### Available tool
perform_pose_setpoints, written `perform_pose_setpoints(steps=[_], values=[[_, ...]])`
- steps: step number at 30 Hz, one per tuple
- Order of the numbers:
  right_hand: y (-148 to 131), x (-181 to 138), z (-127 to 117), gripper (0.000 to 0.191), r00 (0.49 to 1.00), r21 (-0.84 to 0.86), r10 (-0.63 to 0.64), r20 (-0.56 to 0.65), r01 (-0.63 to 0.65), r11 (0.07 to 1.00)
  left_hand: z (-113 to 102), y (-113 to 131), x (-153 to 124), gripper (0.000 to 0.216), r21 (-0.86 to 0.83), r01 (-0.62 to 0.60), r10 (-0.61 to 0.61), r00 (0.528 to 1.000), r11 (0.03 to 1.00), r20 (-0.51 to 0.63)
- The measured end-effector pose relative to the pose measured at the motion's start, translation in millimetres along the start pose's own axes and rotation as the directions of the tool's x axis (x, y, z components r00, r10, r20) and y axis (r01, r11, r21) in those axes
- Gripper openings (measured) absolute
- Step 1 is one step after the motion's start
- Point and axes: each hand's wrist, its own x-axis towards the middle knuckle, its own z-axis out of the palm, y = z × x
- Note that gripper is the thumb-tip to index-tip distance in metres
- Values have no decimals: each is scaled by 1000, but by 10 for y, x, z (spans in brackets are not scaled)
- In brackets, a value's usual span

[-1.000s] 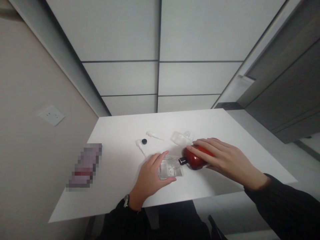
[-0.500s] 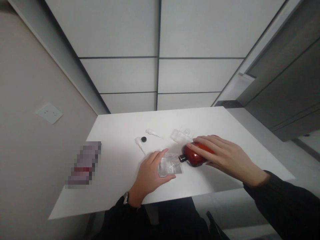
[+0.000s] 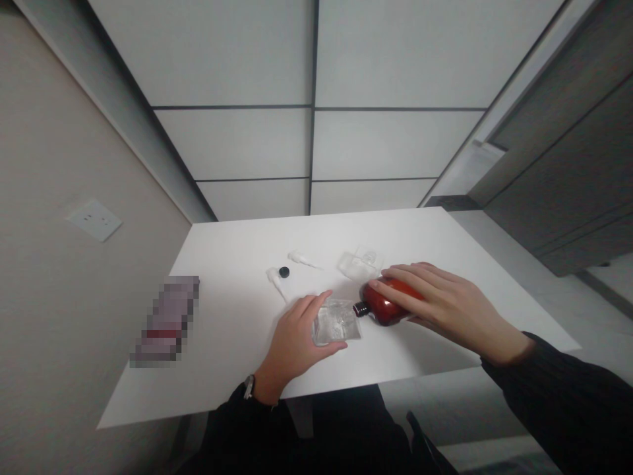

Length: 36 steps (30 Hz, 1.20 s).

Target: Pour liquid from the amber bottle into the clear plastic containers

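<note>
At lower centre, the left hand (image 3: 297, 338) is curling around a clear plastic container (image 3: 338, 323) while the right hand (image 3: 442, 309) is clasping a tipped dark-red bottle (image 3: 380, 310) on the white counter (image 3: 222, 316).

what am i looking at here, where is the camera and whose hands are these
No machine here: these are one person's two bare hands, filmed by a camera worn on their head, looking forward and down. That is why the arms enter from the bottom edge. They work over a white table. The left hand grips a small clear container. The right hand covers a red-brown bottle held on its side, its dark neck pointing at that container. Farther back lie another clear plastic piece, a small black cap and two white pump pieces. At the left sits a blurred-out object.
</note>
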Motion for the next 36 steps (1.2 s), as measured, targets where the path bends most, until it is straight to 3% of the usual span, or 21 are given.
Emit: perform_pose_setpoints(steps=[24,36], values=[[11,5,-30,53,1000,-3,-19,8,19,1000,-3,7,5,85,6,-2,2,1000,1000,19],[-6,-51,15,62,998,98,33,55,-38,994,-12,31,11,84,-2,10,-10,1000,1000,14]])
